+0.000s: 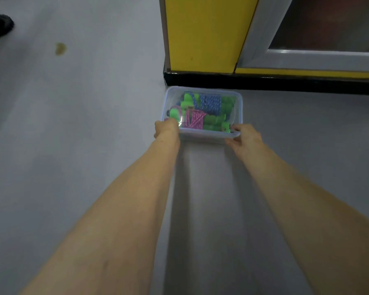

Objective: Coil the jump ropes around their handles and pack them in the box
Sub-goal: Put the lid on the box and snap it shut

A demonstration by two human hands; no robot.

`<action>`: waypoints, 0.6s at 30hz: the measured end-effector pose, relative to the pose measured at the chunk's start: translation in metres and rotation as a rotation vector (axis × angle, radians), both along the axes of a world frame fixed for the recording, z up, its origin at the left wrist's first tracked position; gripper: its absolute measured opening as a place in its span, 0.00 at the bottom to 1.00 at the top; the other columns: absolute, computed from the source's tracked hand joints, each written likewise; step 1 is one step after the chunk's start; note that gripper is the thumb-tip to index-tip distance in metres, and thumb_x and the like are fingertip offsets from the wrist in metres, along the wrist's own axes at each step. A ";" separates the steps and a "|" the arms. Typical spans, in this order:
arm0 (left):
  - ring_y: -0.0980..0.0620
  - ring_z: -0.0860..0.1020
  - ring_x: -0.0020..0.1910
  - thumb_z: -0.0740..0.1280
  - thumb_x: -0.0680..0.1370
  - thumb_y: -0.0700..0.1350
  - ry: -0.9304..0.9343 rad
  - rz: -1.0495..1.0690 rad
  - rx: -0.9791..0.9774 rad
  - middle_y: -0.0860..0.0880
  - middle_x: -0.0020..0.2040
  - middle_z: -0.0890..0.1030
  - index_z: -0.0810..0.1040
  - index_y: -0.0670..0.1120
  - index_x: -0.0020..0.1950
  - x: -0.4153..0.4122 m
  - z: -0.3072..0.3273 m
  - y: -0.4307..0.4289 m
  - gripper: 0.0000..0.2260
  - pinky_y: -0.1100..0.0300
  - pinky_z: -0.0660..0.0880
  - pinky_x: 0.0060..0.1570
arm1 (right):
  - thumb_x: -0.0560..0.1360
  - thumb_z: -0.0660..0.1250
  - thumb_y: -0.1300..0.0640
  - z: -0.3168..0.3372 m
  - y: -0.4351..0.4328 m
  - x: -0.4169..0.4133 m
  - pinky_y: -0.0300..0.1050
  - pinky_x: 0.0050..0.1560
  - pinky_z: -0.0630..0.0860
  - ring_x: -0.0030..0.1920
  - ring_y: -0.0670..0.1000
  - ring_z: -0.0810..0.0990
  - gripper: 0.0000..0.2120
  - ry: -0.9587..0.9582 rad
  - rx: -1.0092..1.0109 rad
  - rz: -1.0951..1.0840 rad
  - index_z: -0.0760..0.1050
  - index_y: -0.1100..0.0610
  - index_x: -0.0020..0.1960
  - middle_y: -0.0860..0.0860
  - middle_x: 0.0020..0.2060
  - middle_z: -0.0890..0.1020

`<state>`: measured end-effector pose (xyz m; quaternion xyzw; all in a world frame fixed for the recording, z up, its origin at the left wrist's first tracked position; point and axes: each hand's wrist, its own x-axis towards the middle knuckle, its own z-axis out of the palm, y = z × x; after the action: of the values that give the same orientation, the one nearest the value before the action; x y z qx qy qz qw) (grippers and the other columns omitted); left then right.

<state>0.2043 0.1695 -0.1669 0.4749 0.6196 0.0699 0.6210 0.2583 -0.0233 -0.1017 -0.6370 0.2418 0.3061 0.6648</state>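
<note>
A clear plastic box [239, 99] with a see-through lid sits on the grey floor, close to the black base of a yellow wall. Through the lid I see a coiled blue jump rope [210, 103] and a coiled pink jump rope [195, 120], both with green handles [213, 124]. My left hand [166, 128] grips the box's near left corner. My right hand [245, 139] grips the near right corner, thumb on the lid's rim. Both arms are stretched far forward.
The yellow wall [202, 33] with its black skirting [264, 81] stands right behind the box; a grey-framed door or window [307, 58] is to its right. A brownish stain [60, 48] marks the floor at left. A dark shoe [0, 24] shows at the top left corner.
</note>
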 end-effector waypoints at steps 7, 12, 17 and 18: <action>0.39 0.72 0.66 0.62 0.74 0.40 -0.245 0.050 -0.060 0.41 0.70 0.69 0.68 0.47 0.71 0.017 0.051 -0.006 0.24 0.44 0.68 0.67 | 0.77 0.59 0.62 0.012 0.032 0.026 0.47 0.51 0.74 0.42 0.54 0.77 0.06 0.023 0.278 -0.172 0.71 0.60 0.42 0.57 0.42 0.76; 0.41 0.68 0.70 0.60 0.74 0.38 -0.346 0.005 -0.093 0.39 0.71 0.68 0.66 0.45 0.72 0.016 0.058 -0.014 0.25 0.46 0.64 0.68 | 0.77 0.60 0.59 0.012 0.030 0.028 0.45 0.61 0.72 0.52 0.56 0.76 0.09 0.041 0.410 -0.252 0.73 0.60 0.40 0.58 0.47 0.74; 0.36 0.67 0.68 0.58 0.76 0.36 -0.204 -0.166 -0.136 0.37 0.68 0.72 0.63 0.38 0.73 0.007 0.083 -0.019 0.24 0.48 0.64 0.68 | 0.78 0.60 0.57 0.023 0.031 0.020 0.44 0.36 0.69 0.37 0.49 0.72 0.03 -0.017 0.110 0.035 0.72 0.54 0.47 0.51 0.38 0.73; 0.40 0.77 0.58 0.57 0.78 0.37 -0.175 -0.212 -0.144 0.41 0.62 0.77 0.64 0.38 0.72 0.002 0.095 -0.020 0.22 0.50 0.68 0.64 | 0.78 0.61 0.57 0.028 0.031 0.014 0.45 0.34 0.68 0.37 0.48 0.71 0.04 -0.030 0.003 0.133 0.71 0.52 0.52 0.50 0.38 0.71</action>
<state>0.2067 0.1494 -0.0720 0.4840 0.5129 0.0006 0.7090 0.2725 0.0073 -0.0733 -0.6551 0.1887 0.3403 0.6476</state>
